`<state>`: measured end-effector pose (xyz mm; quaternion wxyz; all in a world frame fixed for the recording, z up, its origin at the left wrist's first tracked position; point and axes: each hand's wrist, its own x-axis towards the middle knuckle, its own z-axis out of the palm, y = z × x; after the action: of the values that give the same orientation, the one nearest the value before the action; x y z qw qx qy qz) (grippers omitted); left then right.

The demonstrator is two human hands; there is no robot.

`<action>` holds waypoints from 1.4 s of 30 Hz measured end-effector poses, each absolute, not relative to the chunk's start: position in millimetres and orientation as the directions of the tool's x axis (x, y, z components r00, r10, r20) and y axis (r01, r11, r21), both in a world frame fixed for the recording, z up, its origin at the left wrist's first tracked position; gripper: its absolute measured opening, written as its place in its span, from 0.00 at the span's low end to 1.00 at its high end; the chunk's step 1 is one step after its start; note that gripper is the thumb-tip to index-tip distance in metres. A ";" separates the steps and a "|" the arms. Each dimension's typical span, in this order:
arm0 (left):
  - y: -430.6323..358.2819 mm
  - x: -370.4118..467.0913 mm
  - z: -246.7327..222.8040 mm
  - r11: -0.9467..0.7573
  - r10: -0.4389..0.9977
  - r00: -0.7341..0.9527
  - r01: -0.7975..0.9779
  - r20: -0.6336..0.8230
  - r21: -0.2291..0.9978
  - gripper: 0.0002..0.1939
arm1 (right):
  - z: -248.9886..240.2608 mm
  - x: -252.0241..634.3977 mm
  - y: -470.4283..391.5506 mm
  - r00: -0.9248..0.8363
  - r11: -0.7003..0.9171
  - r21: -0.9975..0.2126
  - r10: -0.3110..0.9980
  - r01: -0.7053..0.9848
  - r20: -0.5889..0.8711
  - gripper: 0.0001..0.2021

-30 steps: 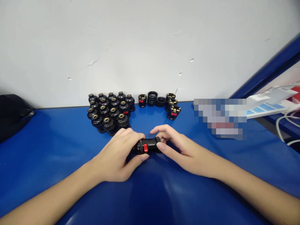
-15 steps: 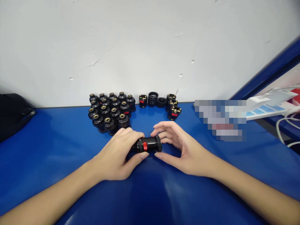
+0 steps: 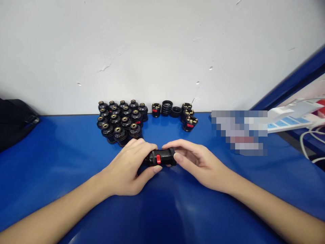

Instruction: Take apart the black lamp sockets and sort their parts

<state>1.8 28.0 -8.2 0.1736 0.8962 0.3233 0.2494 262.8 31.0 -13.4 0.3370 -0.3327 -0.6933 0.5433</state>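
A black lamp socket (image 3: 165, 157) with a red switch lies on its side just above the blue table. My left hand (image 3: 128, 167) is closed around its narrower left end, thumb below and fingers over the top. At the socket's other end is a wider black ring (image 3: 173, 156). My right hand (image 3: 199, 162) has its thumb on that ring and its fingers curled behind it, partly hidden. Beyond my left hand stand several finished-looking black sockets (image 3: 120, 135) with brass-coloured threaded tops.
Near the wall stand a socket core (image 3: 156, 110) with a red switch, a ribbed black shell (image 3: 167, 107) and a black ring (image 3: 176, 112). Three more cores (image 3: 190, 126) stand right of them. A pixelated patch, a white power strip (image 3: 286, 123) and cables (image 3: 308, 135) are at right; dark fabric (image 3: 17, 122) at left.
My right hand has closed in on the socket's right end; its thumb has moved up onto the ring. My left hand keeps its grip. The whole view has shifted slightly.
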 end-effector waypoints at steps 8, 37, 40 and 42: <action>27.5 1.8 -9.8 -0.723 0.678 0.652 0.509 0.340 0.466 0.14 | -14.8 261.2 28.8 -0.538 0.317 -0.948 0.802 0.014 0.260 0.16; 28.1 1.7 -6.6 -0.707 0.699 0.631 0.539 0.337 0.458 0.12 | -13.7 258.4 29.7 -0.470 0.253 -0.966 0.847 -0.053 0.248 0.15; 28.0 1.9 -6.3 -0.717 0.689 0.640 0.530 0.340 0.453 0.11 | -11.7 257.1 29.0 -0.481 0.137 -0.991 0.869 -0.002 0.121 0.21; 27.8 1.9 -6.8 -0.728 0.677 0.650 0.522 0.347 0.445 0.11 | -11.3 256.4 30.0 -0.462 0.047 -0.998 0.887 0.042 0.022 0.21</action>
<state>1.9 27.8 -6.8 0.1544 0.8949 0.3347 0.2514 256.4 30.0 -11.3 0.3628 -0.3710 -0.6261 0.5820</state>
